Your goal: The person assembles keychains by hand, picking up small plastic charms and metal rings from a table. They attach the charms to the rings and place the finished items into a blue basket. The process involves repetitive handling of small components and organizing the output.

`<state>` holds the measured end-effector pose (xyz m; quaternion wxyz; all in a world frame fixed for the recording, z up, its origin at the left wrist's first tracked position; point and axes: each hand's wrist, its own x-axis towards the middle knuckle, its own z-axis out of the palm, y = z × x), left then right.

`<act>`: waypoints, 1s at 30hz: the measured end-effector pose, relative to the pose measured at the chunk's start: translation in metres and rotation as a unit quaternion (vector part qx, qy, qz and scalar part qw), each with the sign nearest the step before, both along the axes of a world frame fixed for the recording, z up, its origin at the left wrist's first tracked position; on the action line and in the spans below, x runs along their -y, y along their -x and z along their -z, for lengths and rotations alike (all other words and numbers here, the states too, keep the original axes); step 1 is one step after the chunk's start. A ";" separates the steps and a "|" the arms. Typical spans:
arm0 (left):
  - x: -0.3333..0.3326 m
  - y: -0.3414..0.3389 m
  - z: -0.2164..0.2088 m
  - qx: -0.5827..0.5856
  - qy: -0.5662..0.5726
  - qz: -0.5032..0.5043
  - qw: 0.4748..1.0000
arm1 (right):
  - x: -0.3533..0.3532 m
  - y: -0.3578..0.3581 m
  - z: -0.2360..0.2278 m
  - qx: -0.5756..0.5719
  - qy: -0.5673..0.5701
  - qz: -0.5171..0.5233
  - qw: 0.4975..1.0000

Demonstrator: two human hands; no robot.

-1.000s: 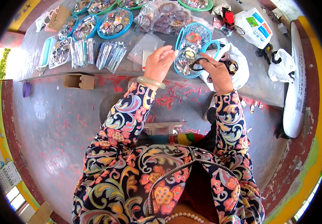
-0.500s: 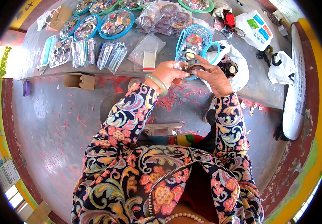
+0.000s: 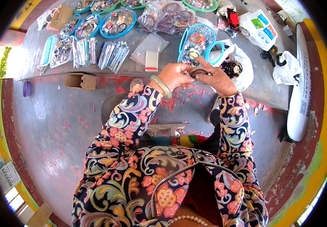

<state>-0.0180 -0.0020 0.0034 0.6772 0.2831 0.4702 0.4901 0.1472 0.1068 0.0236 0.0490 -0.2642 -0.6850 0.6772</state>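
Note:
My two hands meet over the front edge of the table. Between them is a dark, ring-shaped band, probably a hair tie. My right hand pinches it from the right with thumb and fingers. My left hand, wearing a pale bangle, has its fingers closed at the band's left side; anything small in that pinch is hidden. Just beyond my fingers lies a blue plastic basket with small charms spilling toward its front. A white plastic bag holding dark bands sits right of my right hand.
Round trays of small trinkets stand at the back left, with bundled clear packets before them. Clear bags of beads lie at the back. A small white box rests near the front edge. A cardboard box is below the table.
My left hand has shifted slightly right, closer to my right hand. The dark band has turned a little and now sits lower between the thumbs.

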 end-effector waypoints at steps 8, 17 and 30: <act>0.001 -0.001 -0.002 0.055 0.003 -0.052 0.997 | 0.006 0.002 -0.013 0.027 0.010 0.115 0.993; -0.003 0.002 -0.003 0.159 0.026 -0.143 0.976 | 0.005 0.005 -0.004 -0.110 0.164 0.273 0.941; -0.001 -0.001 -0.007 0.138 0.020 -0.128 0.982 | 0.014 0.015 0.001 -0.164 0.160 0.299 0.926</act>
